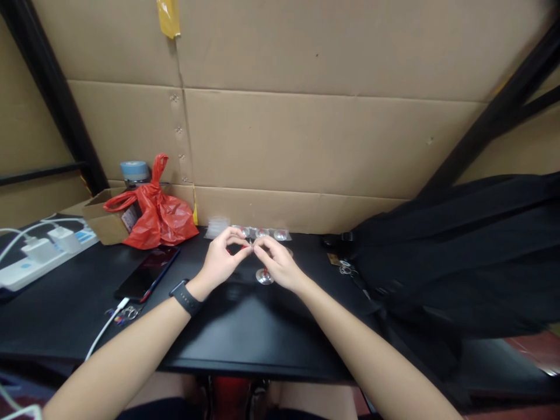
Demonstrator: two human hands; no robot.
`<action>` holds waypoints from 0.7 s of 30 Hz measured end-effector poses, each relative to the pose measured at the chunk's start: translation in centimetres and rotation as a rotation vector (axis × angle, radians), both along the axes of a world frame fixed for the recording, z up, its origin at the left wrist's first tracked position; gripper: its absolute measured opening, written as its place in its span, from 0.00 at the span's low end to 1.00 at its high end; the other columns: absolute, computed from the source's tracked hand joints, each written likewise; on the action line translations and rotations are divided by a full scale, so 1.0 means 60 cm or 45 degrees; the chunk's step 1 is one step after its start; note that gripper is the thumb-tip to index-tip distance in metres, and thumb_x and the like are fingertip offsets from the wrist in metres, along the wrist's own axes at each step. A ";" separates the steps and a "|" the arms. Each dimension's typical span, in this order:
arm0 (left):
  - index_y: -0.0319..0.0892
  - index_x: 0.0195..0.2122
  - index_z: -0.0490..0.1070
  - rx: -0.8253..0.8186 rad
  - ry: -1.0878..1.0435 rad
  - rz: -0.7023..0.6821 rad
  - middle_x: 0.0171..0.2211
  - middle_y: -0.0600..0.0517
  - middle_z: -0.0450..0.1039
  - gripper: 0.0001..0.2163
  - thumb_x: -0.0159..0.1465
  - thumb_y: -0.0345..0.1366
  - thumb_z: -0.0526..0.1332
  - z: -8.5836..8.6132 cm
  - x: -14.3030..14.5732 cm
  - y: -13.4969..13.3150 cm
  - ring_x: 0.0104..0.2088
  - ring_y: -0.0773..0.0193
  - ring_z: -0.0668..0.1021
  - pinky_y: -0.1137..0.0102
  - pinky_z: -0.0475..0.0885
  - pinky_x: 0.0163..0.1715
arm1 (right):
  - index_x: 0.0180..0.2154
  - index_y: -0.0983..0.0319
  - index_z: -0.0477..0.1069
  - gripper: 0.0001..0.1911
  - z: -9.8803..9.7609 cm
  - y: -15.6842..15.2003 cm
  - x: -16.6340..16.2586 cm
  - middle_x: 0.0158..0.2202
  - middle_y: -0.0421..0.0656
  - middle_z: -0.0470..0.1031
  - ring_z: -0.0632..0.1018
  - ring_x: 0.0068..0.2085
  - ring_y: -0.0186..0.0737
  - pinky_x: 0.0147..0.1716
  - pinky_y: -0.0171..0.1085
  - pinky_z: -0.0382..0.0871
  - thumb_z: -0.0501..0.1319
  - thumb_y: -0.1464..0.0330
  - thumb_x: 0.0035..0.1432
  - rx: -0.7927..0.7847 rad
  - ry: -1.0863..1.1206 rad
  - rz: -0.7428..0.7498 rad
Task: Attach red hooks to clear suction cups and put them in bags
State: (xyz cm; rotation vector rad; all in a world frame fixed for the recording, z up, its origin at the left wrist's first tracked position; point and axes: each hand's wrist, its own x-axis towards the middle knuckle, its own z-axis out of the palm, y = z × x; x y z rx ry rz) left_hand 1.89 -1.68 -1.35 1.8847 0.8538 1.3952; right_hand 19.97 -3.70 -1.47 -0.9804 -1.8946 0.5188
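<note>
My left hand (224, 256), with a dark watch (186, 296) on its wrist, is closed in a pinch above the black table (258, 332). My right hand (280, 262) pinches at the same spot, its fingertips meeting those of the left. Something small and thin sits between them, too tiny to name. A bit of red shows beside the left fingers. Just under the right hand, a round silver disc (264, 277) with a red centre rests on the table. Behind the hands, several similar discs in clear wrapping (280, 235) lie in a row beside clear plastic sleeves (216, 227).
To the left are a red plastic bag (164, 219), a cardboard box (105, 219), a phone (149, 273) on a white cable, keys (129, 315) and a white power strip (17, 269). Black fabric (459, 251) covers the right side. A cardboard wall (280, 140) closes off the back.
</note>
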 end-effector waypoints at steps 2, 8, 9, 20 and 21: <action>0.42 0.40 0.66 0.021 0.047 0.004 0.35 0.52 0.77 0.12 0.59 0.35 0.67 -0.002 0.000 -0.001 0.38 0.62 0.81 0.68 0.72 0.46 | 0.35 0.59 0.68 0.14 -0.001 0.002 0.002 0.38 0.44 0.72 0.74 0.41 0.41 0.40 0.38 0.70 0.52 0.58 0.68 0.047 -0.016 0.029; 0.43 0.44 0.71 0.111 0.181 0.031 0.42 0.49 0.77 0.07 0.67 0.37 0.58 -0.005 -0.003 0.009 0.45 0.60 0.78 0.66 0.71 0.48 | 0.31 0.60 0.69 0.11 -0.006 0.009 0.013 0.43 0.47 0.71 0.74 0.46 0.42 0.46 0.42 0.68 0.55 0.64 0.66 0.151 -0.136 -0.031; 0.43 0.44 0.73 0.128 0.230 0.008 0.44 0.49 0.77 0.08 0.68 0.38 0.57 -0.005 -0.004 0.010 0.46 0.59 0.78 0.65 0.70 0.50 | 0.31 0.60 0.69 0.11 -0.006 0.010 0.016 0.44 0.47 0.71 0.74 0.47 0.43 0.47 0.43 0.68 0.55 0.65 0.65 0.158 -0.150 -0.035; 0.51 0.43 0.80 0.265 0.885 0.064 0.51 0.51 0.75 0.11 0.63 0.46 0.64 -0.009 -0.008 0.002 0.55 0.50 0.70 0.54 0.63 0.55 | 0.30 0.61 0.71 0.08 0.002 0.006 0.021 0.48 0.48 0.72 0.74 0.51 0.46 0.50 0.45 0.68 0.58 0.68 0.62 0.135 -0.197 -0.033; 0.52 0.42 0.80 0.265 0.924 0.051 0.52 0.51 0.75 0.11 0.64 0.47 0.63 -0.009 -0.010 0.003 0.55 0.50 0.69 0.53 0.62 0.55 | 0.29 0.61 0.71 0.08 0.001 0.006 0.020 0.47 0.48 0.72 0.74 0.50 0.46 0.51 0.46 0.67 0.58 0.69 0.61 0.132 -0.200 -0.026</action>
